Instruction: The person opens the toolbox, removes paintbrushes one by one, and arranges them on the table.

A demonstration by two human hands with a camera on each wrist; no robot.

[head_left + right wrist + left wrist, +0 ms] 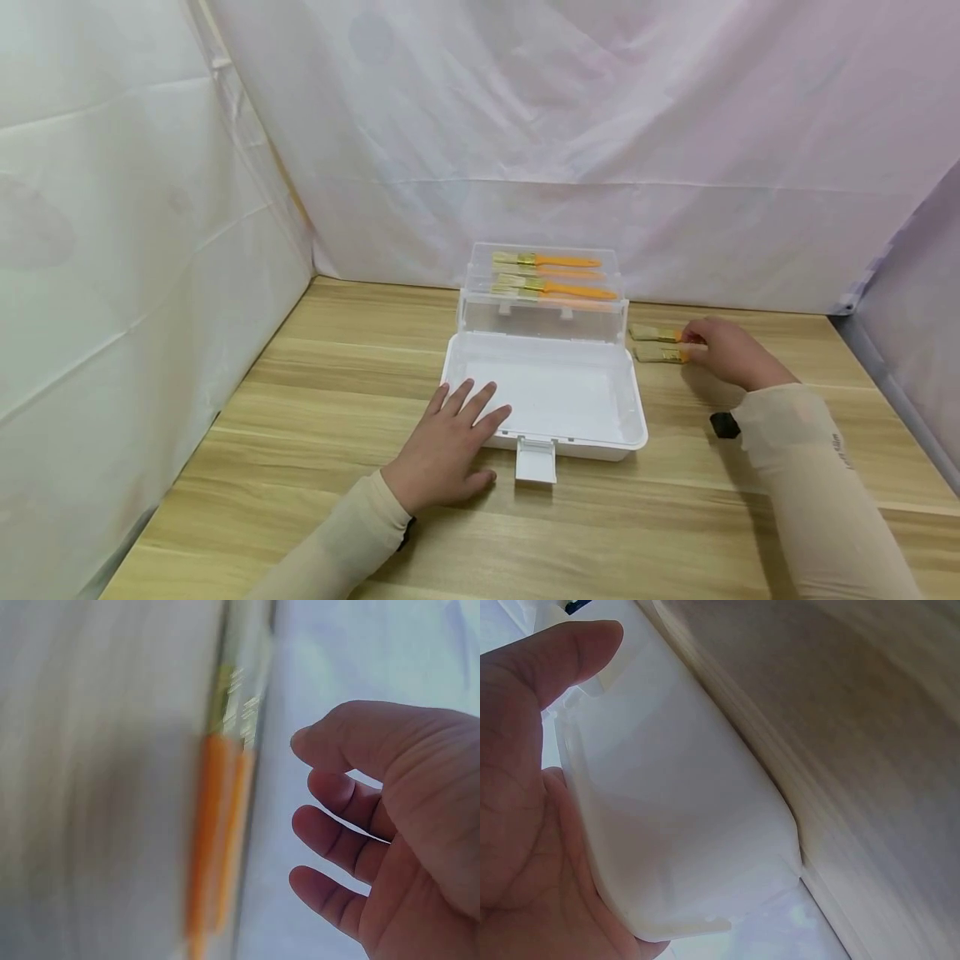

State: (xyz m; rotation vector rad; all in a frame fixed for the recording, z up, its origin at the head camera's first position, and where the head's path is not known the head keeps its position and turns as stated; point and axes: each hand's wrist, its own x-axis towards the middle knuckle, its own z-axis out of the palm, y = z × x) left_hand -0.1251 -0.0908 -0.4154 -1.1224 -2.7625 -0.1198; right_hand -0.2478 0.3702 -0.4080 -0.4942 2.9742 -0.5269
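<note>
Paintbrushes [660, 356], a pair, lie side by side on the table just right of the white box [637, 417], at the fingers [330, 832] of the right hand [726, 352]. Those fingers are loosely bent with a gap before the thumb, gripping nothing that the right wrist view shows. The brushes look light and sturdy; their slim orange handles, pointing away from the box, seem stiff and perhaps a little slick, so mid-handle is the likely place to pinch. The pale bristles, nearest the box, look soft and would splay under pressure, while the gold-coloured ferrules between should be hard but narrow to hold.

The left hand [442, 454] lies spread across the box's front-left corner, its fingers straight and its thumb free of the wall. The box appears to be smooth, thin plastic with rounded corners and a shallow, flat-floored well; a square latch flap [536, 462] juts from its front. At its back stands the clear, glossy raised lid [543, 321], with two more brushes [577, 292] lying on it. Around the box spreads the wood-grained table [300, 433]; behind it hangs a creased, pale sheet [420, 150].
</note>
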